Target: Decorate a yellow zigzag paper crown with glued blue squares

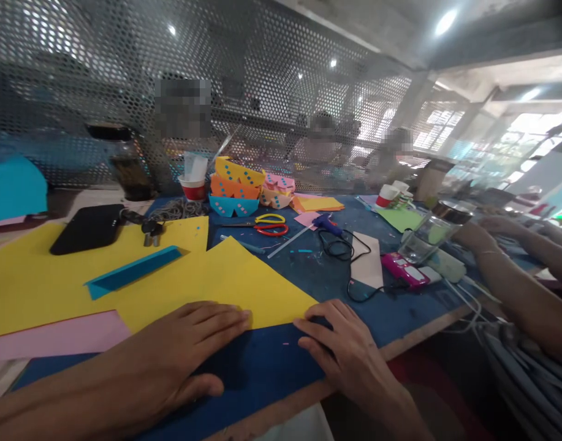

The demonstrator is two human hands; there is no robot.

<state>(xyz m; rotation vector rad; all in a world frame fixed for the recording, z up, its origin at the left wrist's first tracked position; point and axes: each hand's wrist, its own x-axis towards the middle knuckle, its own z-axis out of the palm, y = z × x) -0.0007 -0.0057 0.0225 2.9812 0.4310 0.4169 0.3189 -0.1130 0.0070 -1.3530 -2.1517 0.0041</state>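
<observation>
A sheet of yellow paper lies on the blue tabletop, one corner pointing toward my right hand. My left hand rests flat on its near edge, fingers stretched out and thumb apart. At the right corner of the sheet is my right hand, fingers apart and slightly bent, fingertips touching or just beside the corner. Neither hand grips anything. Beyond my left hand a folded blue paper strip lies on more yellow paper. Pink paper sits by my left forearm.
Scissors, decorated paper bands and a purple glue gun with its cord lie farther back. A phone and keys are left. At right stand a glass jar and another person's arms.
</observation>
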